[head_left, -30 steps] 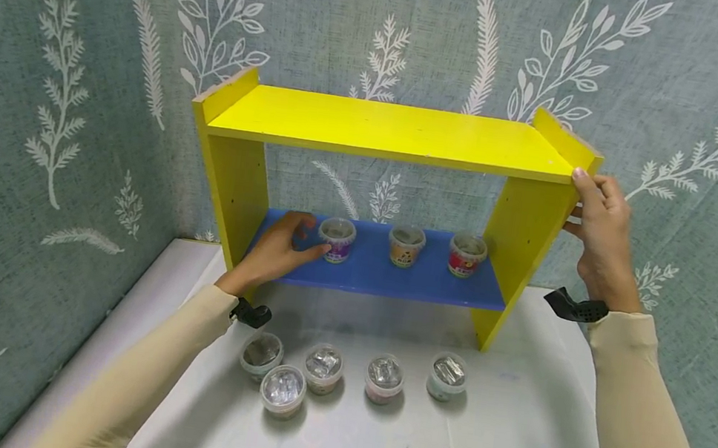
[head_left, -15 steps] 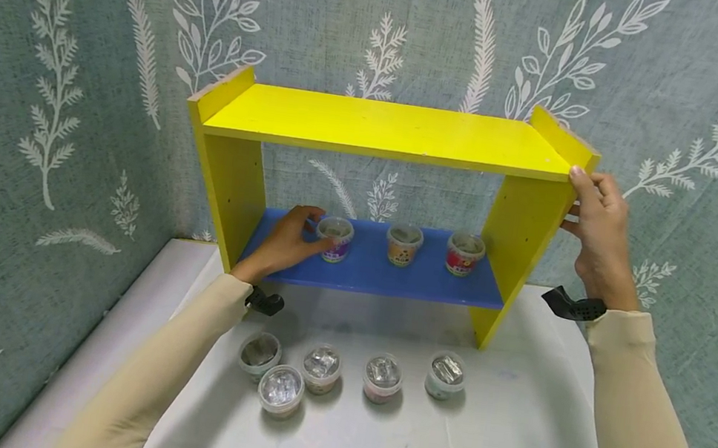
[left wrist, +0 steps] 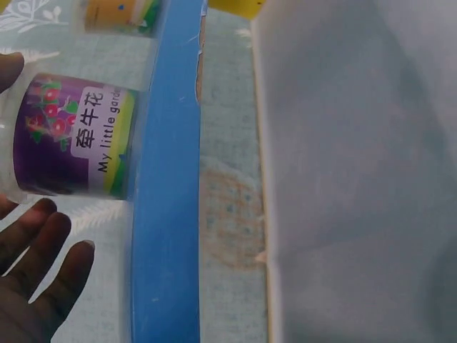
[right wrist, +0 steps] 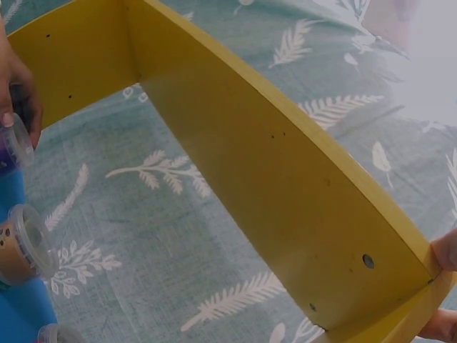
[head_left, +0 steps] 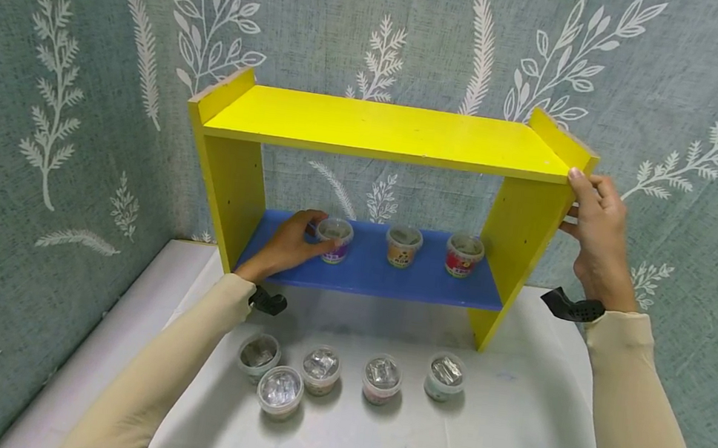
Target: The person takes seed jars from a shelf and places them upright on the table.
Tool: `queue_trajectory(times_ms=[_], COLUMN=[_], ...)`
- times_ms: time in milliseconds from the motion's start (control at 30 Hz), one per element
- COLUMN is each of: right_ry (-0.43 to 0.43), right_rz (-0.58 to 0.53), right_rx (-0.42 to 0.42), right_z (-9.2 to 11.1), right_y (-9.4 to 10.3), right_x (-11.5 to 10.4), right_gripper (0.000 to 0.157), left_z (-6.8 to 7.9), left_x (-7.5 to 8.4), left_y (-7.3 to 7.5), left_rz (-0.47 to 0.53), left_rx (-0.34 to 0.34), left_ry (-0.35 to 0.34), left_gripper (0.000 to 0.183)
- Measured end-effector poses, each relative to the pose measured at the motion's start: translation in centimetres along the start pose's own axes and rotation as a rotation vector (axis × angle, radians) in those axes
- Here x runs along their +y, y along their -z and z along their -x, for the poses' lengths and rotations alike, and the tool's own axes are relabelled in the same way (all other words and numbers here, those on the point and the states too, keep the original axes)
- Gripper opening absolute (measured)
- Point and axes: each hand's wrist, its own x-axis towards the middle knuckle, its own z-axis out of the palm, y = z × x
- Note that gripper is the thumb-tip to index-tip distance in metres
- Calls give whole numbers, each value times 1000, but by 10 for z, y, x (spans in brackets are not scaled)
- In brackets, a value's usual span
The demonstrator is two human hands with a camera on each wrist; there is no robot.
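Left hand (head_left: pixel 287 245) moved inward, seemingly pinching purple cup (left wrist: pixel 68 136), right hand (head_left: pixel 602 235) gripping yellow shelf (head_left: pixel 384 128).

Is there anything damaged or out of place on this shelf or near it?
Yes: in the left wrist view, the blue shelf edge looks chipped, exposing brown material. The purple cup looks upright and I see no spill.

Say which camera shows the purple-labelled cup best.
The left wrist view: the purple-labelled cup looms large, its lettering readable. The head view shows it small, partly behind the left hand; the right wrist view, only part at the edge.
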Motion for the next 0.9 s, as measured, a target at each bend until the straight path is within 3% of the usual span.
queue_trajectory(times_ms=[900], right_ry=[-6], right_rz=[11], right_rx=[0], right_z=[-1], right_y=[0], right_x=[0], right_gripper=[40], left_z=[4], left_x=[5], left_y=[-4], left_rz=[46], left_rx=[33], left_ry=[49], left_gripper=[65])
